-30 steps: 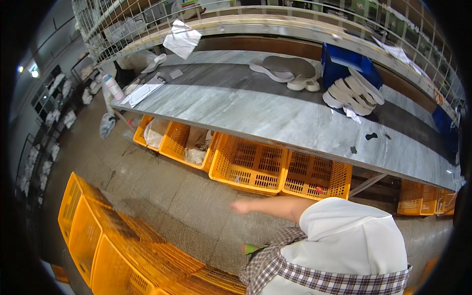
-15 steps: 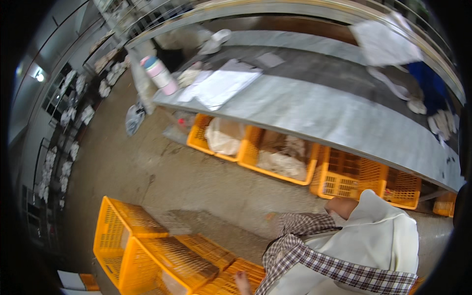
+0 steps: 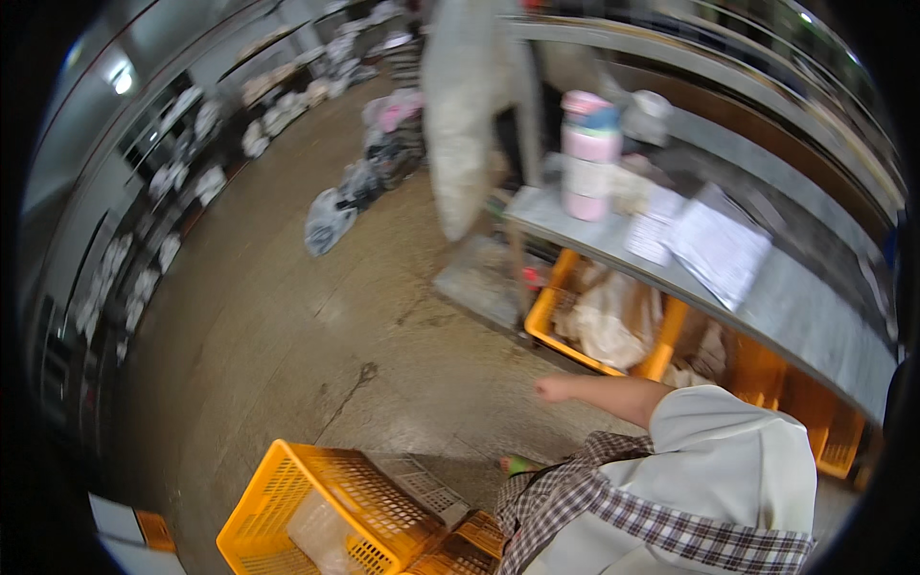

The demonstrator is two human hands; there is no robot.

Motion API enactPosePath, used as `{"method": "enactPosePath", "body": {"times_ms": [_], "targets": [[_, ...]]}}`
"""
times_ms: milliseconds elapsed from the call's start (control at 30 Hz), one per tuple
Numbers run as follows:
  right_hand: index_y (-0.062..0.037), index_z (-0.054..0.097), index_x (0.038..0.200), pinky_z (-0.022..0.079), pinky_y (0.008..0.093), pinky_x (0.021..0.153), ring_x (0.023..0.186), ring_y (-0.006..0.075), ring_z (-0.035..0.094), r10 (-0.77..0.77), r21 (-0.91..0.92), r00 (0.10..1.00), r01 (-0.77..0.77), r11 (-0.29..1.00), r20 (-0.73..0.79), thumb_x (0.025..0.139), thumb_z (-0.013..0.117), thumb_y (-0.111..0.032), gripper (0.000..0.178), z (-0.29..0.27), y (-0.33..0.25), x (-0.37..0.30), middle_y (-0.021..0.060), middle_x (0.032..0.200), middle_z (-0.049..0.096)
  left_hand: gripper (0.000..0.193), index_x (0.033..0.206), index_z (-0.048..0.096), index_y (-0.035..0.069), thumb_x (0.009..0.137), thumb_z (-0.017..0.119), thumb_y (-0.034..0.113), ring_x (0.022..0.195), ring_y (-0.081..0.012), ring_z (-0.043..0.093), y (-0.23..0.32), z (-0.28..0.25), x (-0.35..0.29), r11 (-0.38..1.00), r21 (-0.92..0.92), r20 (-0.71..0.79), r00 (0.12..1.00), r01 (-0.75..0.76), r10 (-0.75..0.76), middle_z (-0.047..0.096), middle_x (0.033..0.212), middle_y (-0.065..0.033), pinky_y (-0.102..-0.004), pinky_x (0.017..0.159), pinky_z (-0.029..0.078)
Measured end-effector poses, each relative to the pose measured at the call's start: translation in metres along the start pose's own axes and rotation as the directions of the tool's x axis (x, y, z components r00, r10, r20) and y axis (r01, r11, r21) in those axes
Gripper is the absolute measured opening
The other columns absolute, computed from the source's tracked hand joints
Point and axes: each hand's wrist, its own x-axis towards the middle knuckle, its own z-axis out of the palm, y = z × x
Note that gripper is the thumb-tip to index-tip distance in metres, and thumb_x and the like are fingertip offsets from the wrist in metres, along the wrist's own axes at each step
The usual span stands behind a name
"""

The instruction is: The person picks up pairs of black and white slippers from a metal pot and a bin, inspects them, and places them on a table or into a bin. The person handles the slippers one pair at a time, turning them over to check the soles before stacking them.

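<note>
My right hand [image 3: 554,387] hangs over the concrete floor at the end of a bare forearm, below a short white sleeve. Its fingers look curled in, and nothing shows in them. Nearest to it is a yellow-orange plastic crate [image 3: 544,321] under the metal table, holding a whitish plastic bag [image 3: 618,316]; the hand is apart from both. My left hand is out of view. At the lower left stands another yellow-orange crate [image 3: 379,489] with a clear plastic bag [image 3: 321,532] inside.
A grey metal table [image 3: 815,321] runs along the right, bearing a pink bottle [image 3: 586,158] and papers [image 3: 719,244]. Grey plastic bags [image 3: 331,220] lie on the floor [image 3: 278,335] farther off. A pale sheet or sack [image 3: 460,115] hangs by the table's end. Racks of white items [image 3: 192,187] line the left.
The view has swung left, so the table and crates sit farther right. My left hand, beside the lower crates before, has gone out of view. My right forearm and hand have come into view.
</note>
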Motion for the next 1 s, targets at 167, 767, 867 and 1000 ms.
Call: {"method": "enactPosePath", "body": {"times_ms": [167,767,867,1000], "targets": [[0.0007,0.060,0.101,0.046,0.0457,0.077,0.088,0.0342,0.058,0.069,-0.332,0.923,0.065,0.941,0.378,0.088,0.047,-0.026,0.032,-0.001,0.018,0.071,0.0214,0.103,0.061,0.030,0.103,0.061,-0.003,0.090,0.046,0.020,0.100,-0.0305,0.061,0.057,-0.129,0.107,1.000,-0.024,-0.049,0.999,0.004,-0.005,0.063,0.101,-0.0241,-0.0405,0.081,0.047],[-0.0052,0.059,0.110,0.048,0.0421,0.084,0.098,0.0337,0.060,0.083,0.149,0.996,-0.076,0.986,-0.038,0.087,0.050,-0.022,0.030,-0.288,-0.302,0.807,0.0175,0.108,0.063,0.047,0.053,0.049,0.006,0.091,0.057,0.033,0.049,-0.0078,0.036,0.310,-0.576,0.613,0.722,-0.672,-0.520,0.800,-0.167,-0.299,0.044,0.053,0.0055,-0.0297,0.045,0.028],[-0.0055,0.059,0.110,0.048,0.0406,0.083,0.098,0.0325,0.061,-0.094,-0.006,0.988,0.094,0.996,-0.120,0.087,0.053,-0.020,0.028,-0.359,-0.424,0.927,0.0166,0.107,0.063,0.039,0.064,0.053,0.003,0.088,0.059,0.033,0.056,-0.0157,0.047,0.282,-0.619,0.705,0.909,-0.414,-0.612,0.728,0.036,-0.308,0.054,0.060,-0.0045,-0.0329,0.052,0.038],[-0.0048,0.058,0.113,0.049,0.0408,0.083,0.096,0.0318,0.061,-0.167,0.169,0.978,0.187,0.968,-0.124,0.085,0.055,-0.020,0.032,-0.393,-0.494,1.058,0.0158,0.107,0.064,0.034,0.077,0.059,0.000,0.087,0.059,0.033,0.065,-0.0236,0.058,0.286,-0.698,0.809,0.936,-0.150,-0.468,0.811,0.318,-0.350,0.063,0.072,-0.0125,-0.0360,0.060,0.048]]}}
